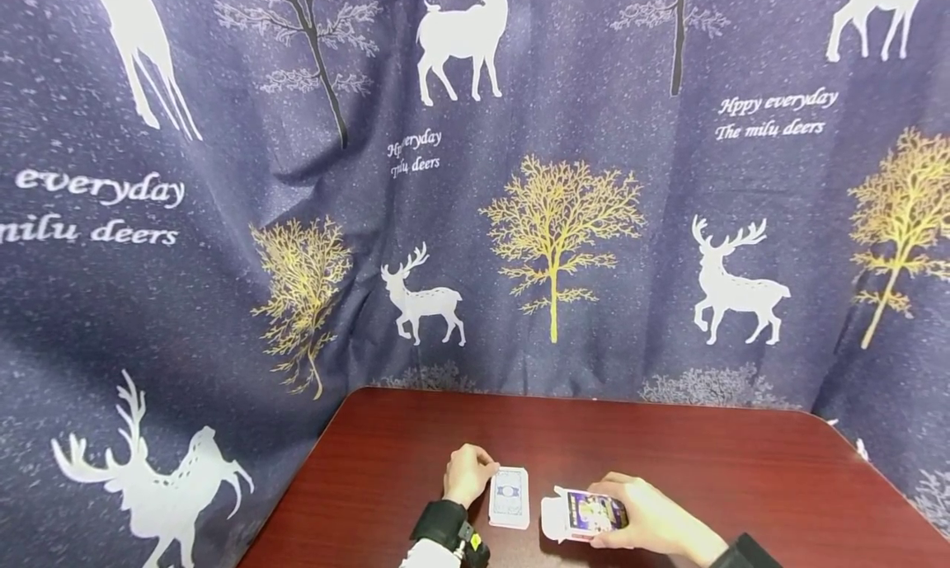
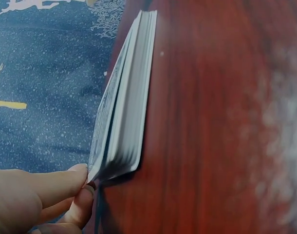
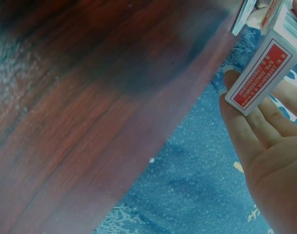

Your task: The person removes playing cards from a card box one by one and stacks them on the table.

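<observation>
A deck of playing cards [image 1: 509, 498] with blue-and-white backs lies on the table, left of the card box. My left hand [image 1: 467, 473] pinches its far left corner between thumb and finger. In the left wrist view, the upper part of the deck [image 2: 131, 97] stands slightly apart from the cards under it at that corner. My right hand [image 1: 641, 514] grips the card box [image 1: 590, 512], whose white flap is open and points toward the deck. In the right wrist view, a red printed panel shows on the side of the box [image 3: 263, 73]. The inside of the box is hidden.
The reddish-brown wooden table [image 1: 594, 436] carries the deck. A dark blue curtain [image 1: 519, 123] printed with white deer and yellow trees hangs behind the table and along its left side. A black band [image 1: 439, 525] with a small device is on my left wrist.
</observation>
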{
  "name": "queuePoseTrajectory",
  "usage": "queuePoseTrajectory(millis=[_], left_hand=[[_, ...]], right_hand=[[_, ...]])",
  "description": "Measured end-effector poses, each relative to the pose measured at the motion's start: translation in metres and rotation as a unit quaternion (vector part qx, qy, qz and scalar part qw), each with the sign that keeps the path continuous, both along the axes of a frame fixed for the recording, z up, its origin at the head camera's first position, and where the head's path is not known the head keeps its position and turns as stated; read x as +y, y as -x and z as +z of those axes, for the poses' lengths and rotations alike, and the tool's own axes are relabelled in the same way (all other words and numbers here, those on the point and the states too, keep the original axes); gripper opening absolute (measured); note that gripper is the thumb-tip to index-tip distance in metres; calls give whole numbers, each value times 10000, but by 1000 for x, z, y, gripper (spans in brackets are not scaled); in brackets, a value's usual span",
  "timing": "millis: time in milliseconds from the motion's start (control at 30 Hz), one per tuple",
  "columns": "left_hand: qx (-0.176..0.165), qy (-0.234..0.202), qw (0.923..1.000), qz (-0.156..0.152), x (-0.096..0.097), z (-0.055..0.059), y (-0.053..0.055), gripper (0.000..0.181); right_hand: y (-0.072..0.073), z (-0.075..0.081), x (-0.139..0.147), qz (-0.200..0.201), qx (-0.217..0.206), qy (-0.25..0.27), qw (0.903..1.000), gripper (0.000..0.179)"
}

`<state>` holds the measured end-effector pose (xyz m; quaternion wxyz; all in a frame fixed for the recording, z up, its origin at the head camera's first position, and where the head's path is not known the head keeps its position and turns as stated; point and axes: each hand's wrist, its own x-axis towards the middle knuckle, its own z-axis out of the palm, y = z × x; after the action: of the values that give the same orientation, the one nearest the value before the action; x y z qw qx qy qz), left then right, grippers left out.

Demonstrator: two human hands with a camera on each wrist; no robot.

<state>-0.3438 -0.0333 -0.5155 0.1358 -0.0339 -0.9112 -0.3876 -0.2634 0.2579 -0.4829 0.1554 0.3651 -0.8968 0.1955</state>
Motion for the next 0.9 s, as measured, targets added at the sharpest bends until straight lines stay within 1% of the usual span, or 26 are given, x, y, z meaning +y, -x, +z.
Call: queuePoseTrajectory(millis=[200, 333, 500, 567, 600, 667, 733, 767, 833, 900], left_hand=[[-43, 26, 10000, 33, 1, -4, -1, 10], [-69, 69, 9999, 92, 0, -5, -3, 11], [10, 116, 9999, 107, 0, -3, -6, 13], [96, 188, 9998, -5, 0, -1, -8, 13], [125, 218, 9996, -103, 0, 1, -10, 13], [168, 211, 9987, -424, 0, 4, -14, 13], [269, 95, 9955, -901, 2, 9, -19, 13], [235, -62, 9926, -1188, 4, 12, -23, 12], [110, -432, 9824, -1816, 9, 19, -31, 13], [-70, -783, 9683, -2372, 16, 26, -39, 12]], right_hand=[[-2, -1, -1, 55, 137, 41, 9999, 51], [-3, -1, -2, 53, 132, 8, 9999, 51], [-4, -2, -2, 12, 39, 2, 10000, 52], [-4, -3, -2, 12, 7, 3, 10000, 52], [-4, -4, -2, 13, 4, -4, 10000, 52], [-3, -4, -2, 15, -25, -15, 10000, 52], [-2, -4, -2, 18, -61, -29, 10000, 53], [-1, -4, -2, 14, -65, -37, 10000, 53], [0, -2, -2, 6, -45, -40, 10000, 53], [1, 0, -2, 23, 5, -24, 10000, 53]])
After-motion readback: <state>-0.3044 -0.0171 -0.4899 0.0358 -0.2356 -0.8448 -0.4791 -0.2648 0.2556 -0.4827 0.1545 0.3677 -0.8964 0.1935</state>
